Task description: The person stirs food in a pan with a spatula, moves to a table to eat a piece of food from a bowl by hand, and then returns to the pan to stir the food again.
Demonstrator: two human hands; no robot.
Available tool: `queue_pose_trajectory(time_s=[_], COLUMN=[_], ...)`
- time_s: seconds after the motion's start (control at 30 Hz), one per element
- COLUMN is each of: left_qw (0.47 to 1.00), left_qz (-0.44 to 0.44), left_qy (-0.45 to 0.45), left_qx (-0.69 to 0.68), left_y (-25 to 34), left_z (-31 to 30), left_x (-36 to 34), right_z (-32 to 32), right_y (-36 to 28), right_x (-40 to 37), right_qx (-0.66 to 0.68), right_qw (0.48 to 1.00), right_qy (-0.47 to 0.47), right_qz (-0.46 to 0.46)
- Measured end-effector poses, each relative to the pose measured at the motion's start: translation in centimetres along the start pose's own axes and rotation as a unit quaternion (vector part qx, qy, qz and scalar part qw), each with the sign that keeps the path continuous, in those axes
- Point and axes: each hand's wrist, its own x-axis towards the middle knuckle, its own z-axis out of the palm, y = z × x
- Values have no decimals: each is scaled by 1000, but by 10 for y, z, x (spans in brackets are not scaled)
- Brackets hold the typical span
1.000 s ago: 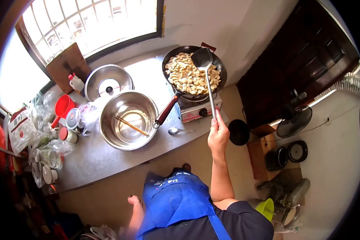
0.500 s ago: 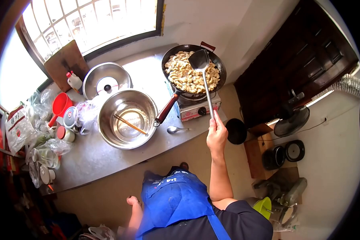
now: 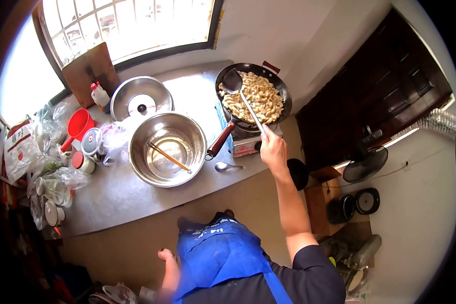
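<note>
My right hand point(image 3: 274, 149) is closed round the handle of a long metal wok spatula point(image 3: 250, 108). The spatula's dark blade lies over the left part of a black wok point(image 3: 288, 96), against the food. Pale, chunky pieces of food point(image 3: 261, 96) fill much of the wok, which sits on a gas stove point(image 3: 245, 147). The wok's wooden handle points toward the front left. Low beside the blue apron, my left hand point(image 3: 167, 255) hangs with its fingers curled in, away from the counter; no object shows in it.
A steel pot point(image 3: 137, 164) with chopsticks point(image 3: 169, 158) inside stands left of the wok. Nearby are a spoon point(image 3: 229, 166), a steel lid point(image 3: 121, 101), a red ladle point(image 3: 81, 124), jars and plastic bags. A cutting board point(image 3: 88, 76) leans by the window.
My right hand has pushed forward, and the spatula blade has shifted from the wok's upper right to its left side. My left hand stays low. The view has shifted slightly.
</note>
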Motion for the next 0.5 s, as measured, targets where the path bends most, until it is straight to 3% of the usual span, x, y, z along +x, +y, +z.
queue_pose_trajectory(time_s=[0.03,0.2,0.37,0.5], left_qw=[1000,999,998,998], left_qz=[-9,-43,-65,-28], left_qy=[-6,-17,4,7], left_qx=[-12,-19,-20,56], left_y=[-2,-8,-17,-13], left_z=[-1,-15,-22,-20], left_x=[0,5,9,9], right_z=[1,-25,-51,-82], right_y=[1,-3,33,50], right_x=[7,24,32,45], right_qx=[-21,-154,-213,-235], right_qw=[999,987,977,971], right_qy=[-2,-45,11,49], right_qz=[-35,8,8,-4])
